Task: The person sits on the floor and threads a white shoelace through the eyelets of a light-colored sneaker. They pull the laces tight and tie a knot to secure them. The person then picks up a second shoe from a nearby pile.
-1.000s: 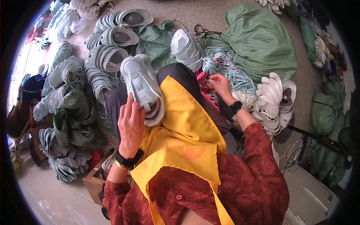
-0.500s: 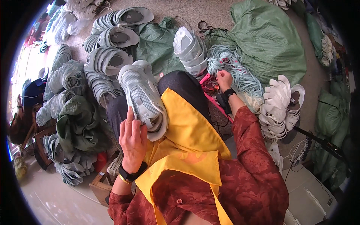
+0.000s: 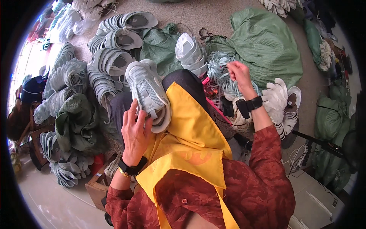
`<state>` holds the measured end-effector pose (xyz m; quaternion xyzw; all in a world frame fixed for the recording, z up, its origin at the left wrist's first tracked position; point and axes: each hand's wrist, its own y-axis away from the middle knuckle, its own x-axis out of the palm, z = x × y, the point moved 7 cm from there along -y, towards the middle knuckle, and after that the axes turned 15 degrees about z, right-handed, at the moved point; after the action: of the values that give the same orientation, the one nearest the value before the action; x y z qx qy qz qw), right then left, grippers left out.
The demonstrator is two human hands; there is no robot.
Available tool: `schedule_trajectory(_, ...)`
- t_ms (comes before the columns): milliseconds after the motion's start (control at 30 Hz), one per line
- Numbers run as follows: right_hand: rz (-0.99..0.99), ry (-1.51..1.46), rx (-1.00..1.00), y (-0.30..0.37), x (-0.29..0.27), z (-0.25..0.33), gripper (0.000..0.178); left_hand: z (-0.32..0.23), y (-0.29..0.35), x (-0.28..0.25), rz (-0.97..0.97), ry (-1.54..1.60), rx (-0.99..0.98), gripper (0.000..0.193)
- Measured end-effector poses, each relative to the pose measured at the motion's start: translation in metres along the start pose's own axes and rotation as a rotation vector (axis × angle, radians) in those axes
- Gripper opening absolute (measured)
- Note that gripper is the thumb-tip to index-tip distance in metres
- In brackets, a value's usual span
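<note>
My yellow apron (image 3: 190, 137) is spreading over my lap and hiding my knees. My left hand (image 3: 135, 131) is resting upright on my thigh, fingers wrapping the heel of a pale grey shoe (image 3: 148, 95) that is lying sole-down on my leg, toe pointing away. Beside my left knee, stacks of grey shoe parts (image 3: 103, 72) are crowding the floor. My right hand (image 3: 238, 72) is reaching out, wrist bent, pinching a strand from the bundle of pale laces (image 3: 221, 66) beyond my right knee; the strand itself is too thin to make out clearly. Behind it, a green sack (image 3: 267, 45) is bulging.
</note>
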<state>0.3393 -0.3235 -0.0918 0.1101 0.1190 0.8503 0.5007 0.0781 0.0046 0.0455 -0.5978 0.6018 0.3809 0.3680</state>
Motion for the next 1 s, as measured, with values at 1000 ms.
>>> schedule_trajectory(1000,0.327,0.435,-0.177,0.106,0.127,0.108,0.007,-0.011,-0.023,-0.036,0.348,0.693,0.138,0.011)
